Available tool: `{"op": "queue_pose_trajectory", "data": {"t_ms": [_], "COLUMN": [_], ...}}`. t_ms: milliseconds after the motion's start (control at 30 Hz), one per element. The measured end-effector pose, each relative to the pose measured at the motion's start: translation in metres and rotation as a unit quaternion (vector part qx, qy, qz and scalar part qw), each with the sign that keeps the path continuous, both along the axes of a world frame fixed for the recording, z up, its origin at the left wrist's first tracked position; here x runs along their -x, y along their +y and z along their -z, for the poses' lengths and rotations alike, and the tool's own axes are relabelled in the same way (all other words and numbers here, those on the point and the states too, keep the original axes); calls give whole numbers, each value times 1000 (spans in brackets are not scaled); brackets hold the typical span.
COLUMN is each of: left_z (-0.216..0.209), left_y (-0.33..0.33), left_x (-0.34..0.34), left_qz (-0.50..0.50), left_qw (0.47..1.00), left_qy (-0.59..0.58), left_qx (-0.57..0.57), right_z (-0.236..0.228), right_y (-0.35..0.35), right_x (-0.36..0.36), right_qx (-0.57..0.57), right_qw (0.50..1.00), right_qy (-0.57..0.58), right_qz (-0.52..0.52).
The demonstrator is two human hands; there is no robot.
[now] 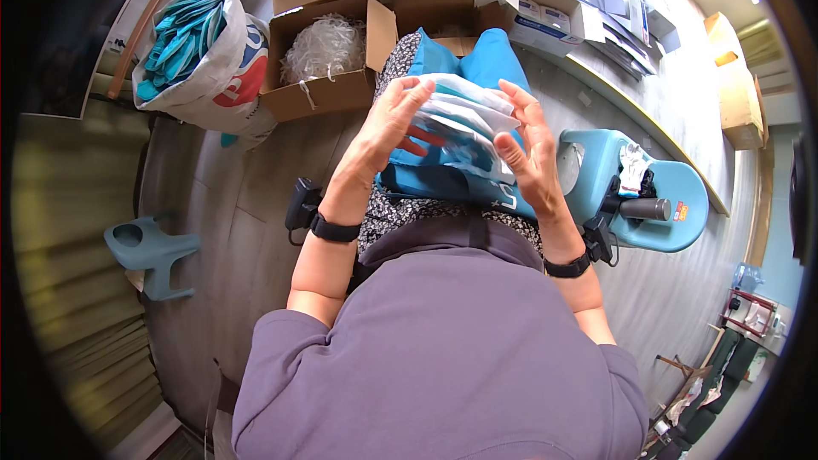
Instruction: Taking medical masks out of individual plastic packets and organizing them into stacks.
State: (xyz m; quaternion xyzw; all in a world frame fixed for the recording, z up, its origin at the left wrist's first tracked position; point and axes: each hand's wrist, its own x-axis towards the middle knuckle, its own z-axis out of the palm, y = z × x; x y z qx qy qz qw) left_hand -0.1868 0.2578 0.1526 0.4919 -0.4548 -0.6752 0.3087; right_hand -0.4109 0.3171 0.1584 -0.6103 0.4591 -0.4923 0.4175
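Observation:
Above my lap is a stack of thin, flat white-and-teal pieces [464,115], fanned and partly blurred. My left hand [396,123] cups its left side, fingers curved at the far edge. My right hand [532,145] holds the right side, its thumb and fingers spread around the corner. Some fingertips are hidden behind the pieces, whose exact kind I cannot make out. Beneath them a blue cloth [503,60] with white lettering covers my legs over patterned fabric. Dark straps with small black devices circle both forearms.
At the far left a white sack [200,111] is packed with flat teal pieces. Beside it stands an open carton [328,94] of clear plastic. A blue stool [588,166] at my right bears a dark cylinder [645,209]. Another small blue stool [149,251] stands left.

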Motion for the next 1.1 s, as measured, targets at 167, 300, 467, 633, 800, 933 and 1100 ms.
{"op": "queue_pose_trajectory", "data": {"t_ms": [167, 300, 467, 633, 800, 933, 1100], "left_z": [21, 27, 29, 34, 37, 28, 19], "left_y": [-3, -2, -2, -5, -5, 0, 3], "left_x": [15, 38, 58, 57, 61, 63, 57], "left_qz": [9, -66, -141, -141, -161, -127, -85], "left_qw": [926, 940, 953, 929, 939, 944, 947], "left_qy": [-289, -143, -30, -151, -82, -92, -104], "left_qx": [243, 303, 267, 308, 294, 290, 292], "right_z": [0, 8, 3, -8, -18, -18, -17], "right_y": [4, 7, 12, 19, 20, 14, 9], "right_x": [4, -2, -7, 3, 1, -4, 9], "right_qx": [-8, 23, 26, 40, 9, 37, 107], "right_qw": [999, 998, 995, 947, 938, 945, 910], "right_qy": [50, 53, 78, 270, 294, 277, 365], "right_qz": [-9, -22, 50, 171, 184, 169, 161]}}
